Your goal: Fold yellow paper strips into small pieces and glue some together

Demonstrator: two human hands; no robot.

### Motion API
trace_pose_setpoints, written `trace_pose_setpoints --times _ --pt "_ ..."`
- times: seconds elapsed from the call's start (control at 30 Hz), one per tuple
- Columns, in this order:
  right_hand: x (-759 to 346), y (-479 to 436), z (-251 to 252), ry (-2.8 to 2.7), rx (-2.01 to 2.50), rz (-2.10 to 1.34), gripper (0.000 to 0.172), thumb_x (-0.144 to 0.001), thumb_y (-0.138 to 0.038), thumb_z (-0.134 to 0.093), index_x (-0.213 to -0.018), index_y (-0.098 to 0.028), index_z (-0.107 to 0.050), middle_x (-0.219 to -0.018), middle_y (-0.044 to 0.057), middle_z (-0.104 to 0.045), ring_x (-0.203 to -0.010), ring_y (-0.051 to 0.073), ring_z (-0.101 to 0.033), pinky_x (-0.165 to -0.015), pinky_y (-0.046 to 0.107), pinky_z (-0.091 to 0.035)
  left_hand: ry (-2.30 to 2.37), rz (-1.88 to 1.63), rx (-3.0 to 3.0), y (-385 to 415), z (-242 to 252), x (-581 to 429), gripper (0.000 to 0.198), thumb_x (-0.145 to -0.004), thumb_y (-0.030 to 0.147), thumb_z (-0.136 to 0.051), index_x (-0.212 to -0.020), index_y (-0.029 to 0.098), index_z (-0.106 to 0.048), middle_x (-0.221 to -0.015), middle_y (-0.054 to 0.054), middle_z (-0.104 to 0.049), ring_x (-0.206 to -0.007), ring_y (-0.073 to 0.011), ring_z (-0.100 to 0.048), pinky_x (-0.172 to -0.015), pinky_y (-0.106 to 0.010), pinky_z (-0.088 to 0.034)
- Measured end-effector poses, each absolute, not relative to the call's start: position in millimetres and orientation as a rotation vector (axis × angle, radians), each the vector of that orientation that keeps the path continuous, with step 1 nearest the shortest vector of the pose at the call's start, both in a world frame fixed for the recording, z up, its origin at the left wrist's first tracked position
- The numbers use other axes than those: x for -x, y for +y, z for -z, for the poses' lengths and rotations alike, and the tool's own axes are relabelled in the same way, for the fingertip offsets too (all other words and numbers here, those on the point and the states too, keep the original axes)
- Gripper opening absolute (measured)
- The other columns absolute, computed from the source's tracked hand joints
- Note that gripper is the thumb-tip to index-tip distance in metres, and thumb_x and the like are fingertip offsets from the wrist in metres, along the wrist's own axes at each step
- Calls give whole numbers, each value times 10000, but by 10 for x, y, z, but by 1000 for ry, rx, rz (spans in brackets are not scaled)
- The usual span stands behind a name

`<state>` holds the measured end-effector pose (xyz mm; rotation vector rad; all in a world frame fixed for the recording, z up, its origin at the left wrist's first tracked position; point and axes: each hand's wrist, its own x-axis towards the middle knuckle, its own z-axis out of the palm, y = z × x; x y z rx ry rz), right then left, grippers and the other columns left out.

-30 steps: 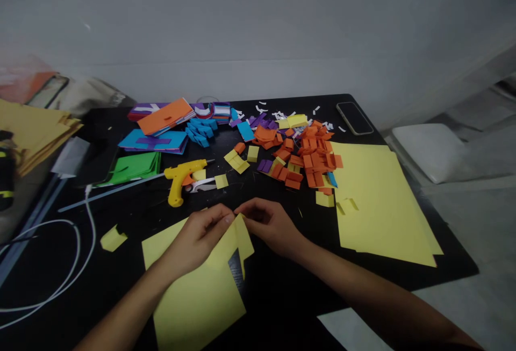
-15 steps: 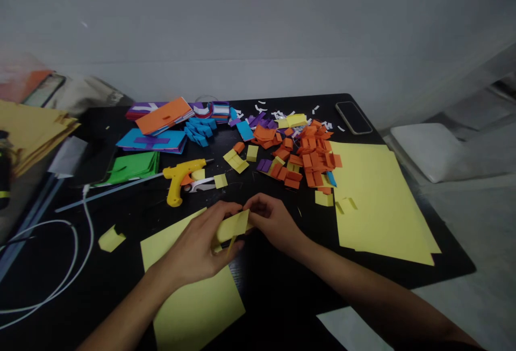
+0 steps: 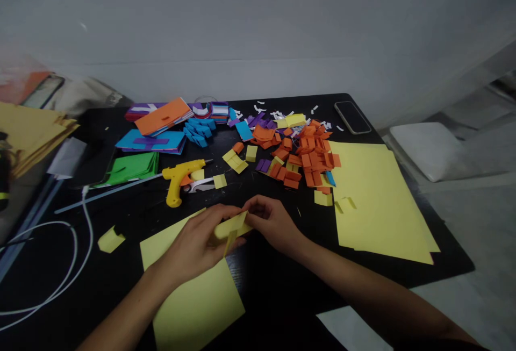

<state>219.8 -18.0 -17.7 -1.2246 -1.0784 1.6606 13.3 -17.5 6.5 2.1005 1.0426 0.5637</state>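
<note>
My left hand [image 3: 196, 238] is closed around a folded yellow paper piece [image 3: 229, 227], its fingers behind and below it. A narrow yellow flap hangs from the piece toward the thumb side. At its right end my right hand [image 3: 274, 222] pinches the same paper between thumb and fingers; the fingertips are partly hidden. Beneath my left hand and forearm lies a yellow sheet [image 3: 201, 308] on the black table [image 3: 278, 302]. Beyond the hands are a yellow glue gun [image 3: 176, 181] and scissors [image 3: 201, 185], partly covered by small yellow paper pieces.
Orange folded papers [image 3: 314, 155] are heaped at centre right, beside stacked yellow sheets [image 3: 379, 206]. A phone [image 3: 352, 117] lies at the far right corner. Blue [image 3: 161, 140] and green [image 3: 133, 168] paper bundles sit back left. A white cable [image 3: 88, 233] loops at the left.
The narrow flap on the yellow paper piece now shows wider and hangs lower, and the piece has tilted slightly. Both hands stay in nearly the same place.
</note>
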Motion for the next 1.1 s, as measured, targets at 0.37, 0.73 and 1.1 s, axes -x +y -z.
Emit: trace_pose_setpoints --times 0.37,0.73,1.1 --pt "-2188 -190 196 -1057 1209 -1678 178 -754 -303 -737 -852 -194 -636 -793 -6 -668 -737 148 -642 -726 288 -498 976 -578 -2135 -165 -46 -131 474 -944 339 -703 -1382 297 -525 -1248 -70 -711 -1058 -224 -715 -891 -342 -573" --pt "-2175 -223 161 -1048 1173 -1606 190 -793 -252 -725 -906 -226 -575 -815 -14 -647 -695 150 -652 -624 278 -573 1170 -607 -2022 -105 -7 -102 389 -916 430 -731 -1243 251 -623 -1167 -60 -728 -1035 -237 -709 -877 -338 -570" --pt "-2235 -238 124 -1587 1177 -1245 226 -813 -129 -687 -1006 -220 -761 -1130 72 -678 -863 161 -694 -722 274 -572 1156 -617 -2095 -76 -13 -75 387 -919 405 -733 -1259 254 -626 -1158 -51 -729 -1033 -220 -714 -885 -323 -567"
